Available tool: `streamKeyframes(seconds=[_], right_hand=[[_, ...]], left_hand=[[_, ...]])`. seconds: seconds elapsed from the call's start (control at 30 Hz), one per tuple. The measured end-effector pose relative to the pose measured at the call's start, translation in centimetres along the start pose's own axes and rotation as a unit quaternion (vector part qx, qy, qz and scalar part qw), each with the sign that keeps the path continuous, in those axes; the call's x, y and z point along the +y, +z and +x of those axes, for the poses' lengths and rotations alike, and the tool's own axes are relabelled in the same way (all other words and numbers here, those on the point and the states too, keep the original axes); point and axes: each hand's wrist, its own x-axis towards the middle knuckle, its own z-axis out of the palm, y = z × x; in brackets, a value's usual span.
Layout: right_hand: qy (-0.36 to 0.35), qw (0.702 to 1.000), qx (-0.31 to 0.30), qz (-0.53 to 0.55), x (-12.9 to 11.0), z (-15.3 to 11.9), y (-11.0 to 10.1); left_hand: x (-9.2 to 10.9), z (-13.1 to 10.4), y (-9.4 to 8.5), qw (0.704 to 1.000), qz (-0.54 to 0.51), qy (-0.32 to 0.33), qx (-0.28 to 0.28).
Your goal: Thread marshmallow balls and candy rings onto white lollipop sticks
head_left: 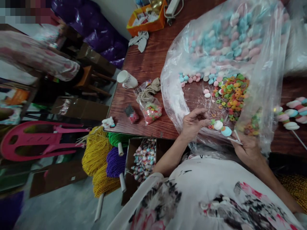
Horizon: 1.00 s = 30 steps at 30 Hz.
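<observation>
Workpiece: a skewer of candy-like pieces (224,130), lying between the two hands above the near edge of the plastic sheet (172,86) on the tabletop (144,67). From its left end: small green bit, fat white disc (218,125), orange ring-like bit, pale-blue disc (226,131); matte, rounded edges. Two white sticks (238,135) splay at the right hand (248,150).

Left hand (192,124): comes in from lower left, thumb and forefinger reaching to the green end, slightly curled; can't tell if that grip pinches anything. Right hand: angled in from lower right, grip closed around the stick end (fingertips partly hidden). Multicoloured ring pieces (233,95) heaped just beyond.
</observation>
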Motion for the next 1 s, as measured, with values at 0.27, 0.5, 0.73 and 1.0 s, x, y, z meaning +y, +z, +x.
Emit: streamKeyframes(seconds=[0.27,0.5,0.73,1.0], right_hand=[[0.022,0.999,-0.009,-0.039,-0.5,-0.1,0.2],[-0.006,1.000,0.017,-0.008,-0.6,-0.8,1.7],[-0.023,0.998,0.056,0.002,-0.4,-1.1,2.0],[-0.007,0.997,0.078,-0.020,-0.2,-1.2,2.5]], left_hand=[[0.9,-0.7,-0.4,0.962,0.208,0.162,-0.075],[0.1,-0.7,0.3,0.998,-0.039,-0.056,0.002],[-0.9,-0.8,0.5,0.995,-0.051,-0.082,-0.030],[-1.7,-0.9,0.3,0.994,0.000,-0.066,-0.085]])
